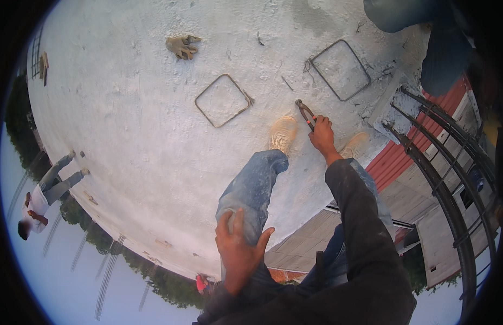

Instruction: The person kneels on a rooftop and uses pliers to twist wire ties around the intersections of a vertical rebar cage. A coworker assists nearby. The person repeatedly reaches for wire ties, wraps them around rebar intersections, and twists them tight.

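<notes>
Right hand grips pincers above a concrete slab; left hand rests on the knee.

The right hand (pixel 322 132) is closed around the orange-handled pincers (pixel 306 114), whose dark jaws point away, toward a square wire stirrup (pixel 340 70) lying on the slab (pixel 143 135). The left hand (pixel 238 246) lies spread and open on the jeans-clad knee (pixel 251 189), holding nothing. A second square stirrup (pixel 223 100) lies nearer the middle, a crumpled glove (pixel 182 46) beyond it. Curved rebar (pixel 446 179) rises at the right. Another person (pixel 43 197) stands far to the left.
</notes>
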A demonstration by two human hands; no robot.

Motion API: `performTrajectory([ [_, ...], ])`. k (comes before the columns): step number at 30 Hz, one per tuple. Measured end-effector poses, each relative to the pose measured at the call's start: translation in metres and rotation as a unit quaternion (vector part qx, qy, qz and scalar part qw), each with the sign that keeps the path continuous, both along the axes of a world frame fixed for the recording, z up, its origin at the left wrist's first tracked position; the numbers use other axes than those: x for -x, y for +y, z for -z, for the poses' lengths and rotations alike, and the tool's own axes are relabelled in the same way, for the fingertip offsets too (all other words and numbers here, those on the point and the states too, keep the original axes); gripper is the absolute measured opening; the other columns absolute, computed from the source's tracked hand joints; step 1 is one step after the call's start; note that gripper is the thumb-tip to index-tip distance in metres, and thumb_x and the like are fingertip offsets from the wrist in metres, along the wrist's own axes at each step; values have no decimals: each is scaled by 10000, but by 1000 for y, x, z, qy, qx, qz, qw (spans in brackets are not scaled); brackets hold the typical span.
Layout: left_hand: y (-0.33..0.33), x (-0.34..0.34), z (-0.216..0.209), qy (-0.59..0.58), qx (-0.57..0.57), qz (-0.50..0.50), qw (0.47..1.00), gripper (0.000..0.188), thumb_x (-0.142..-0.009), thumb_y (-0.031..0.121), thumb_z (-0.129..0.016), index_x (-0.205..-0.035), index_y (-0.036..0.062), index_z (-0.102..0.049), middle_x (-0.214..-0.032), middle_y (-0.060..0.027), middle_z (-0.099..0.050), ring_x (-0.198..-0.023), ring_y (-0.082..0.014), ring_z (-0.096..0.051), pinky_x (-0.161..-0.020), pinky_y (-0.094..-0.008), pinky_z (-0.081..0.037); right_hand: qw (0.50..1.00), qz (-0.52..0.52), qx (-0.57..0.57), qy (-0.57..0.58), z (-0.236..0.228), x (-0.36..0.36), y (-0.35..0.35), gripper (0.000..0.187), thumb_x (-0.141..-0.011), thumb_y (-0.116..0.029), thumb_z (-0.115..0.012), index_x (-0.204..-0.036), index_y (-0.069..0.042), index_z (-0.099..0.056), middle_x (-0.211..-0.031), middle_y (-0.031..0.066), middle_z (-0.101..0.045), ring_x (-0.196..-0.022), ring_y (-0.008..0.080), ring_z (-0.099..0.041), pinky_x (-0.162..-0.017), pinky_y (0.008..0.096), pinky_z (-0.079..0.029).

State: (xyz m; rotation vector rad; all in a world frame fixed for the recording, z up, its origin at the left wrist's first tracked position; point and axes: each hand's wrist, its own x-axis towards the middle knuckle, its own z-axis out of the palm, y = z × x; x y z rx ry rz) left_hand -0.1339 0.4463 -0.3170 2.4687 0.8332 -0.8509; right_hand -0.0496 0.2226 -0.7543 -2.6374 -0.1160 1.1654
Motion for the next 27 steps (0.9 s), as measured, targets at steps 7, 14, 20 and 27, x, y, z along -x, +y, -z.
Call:
performTrajectory([
  [7,-10,9,0,-80,48,6,996,779,-842,400,-927,-1399,-58,-633,-1403,-291,-581,-1299,-489,-574,-1092,-549,-480,881,399,-121,223,-193,14,16,492,-979,-349,-636,-1202,85,-575,-954,268,-746,-815,388,-765,-737,502,-595],
  [14,-17,-33,-60,-151,241,49,957,611,-940,374,-841,-1337,-61,-676,-1288,-288,-687,-1231,-426,-658,-1072,-490,-510,762,518,-346,178,-593,48,-52,437,-1085,-383,-668,-1349,-44,-590,-857,21,-598,-724,131,-630,-676,333,-555],
  [20,-111,-125,-153,-131,421,104,891,577,-1026,451,-741,-1321,-44,-709,-1149,-217,-788,-1039,-294,-762,-948,-396,-573,713,585,-387,20,-790,97,-154,485,-1079,-411,-686,-1412,-74,-582,-1025,31,-632,-1000,147,-679,-853,363,-590],
  [27,-264,-169,-254,51,562,190,803,756,-1032,624,-669,-1474,14,-614,-1324,-157,-693,-1173,-255,-670,-984,-410,-545,815,507,-263,-95,-843,103,-274,474,-1075,-418,-685,-1377,-64,-598,-994,14,-606,-930,163,-619,-881,367,-523],
])
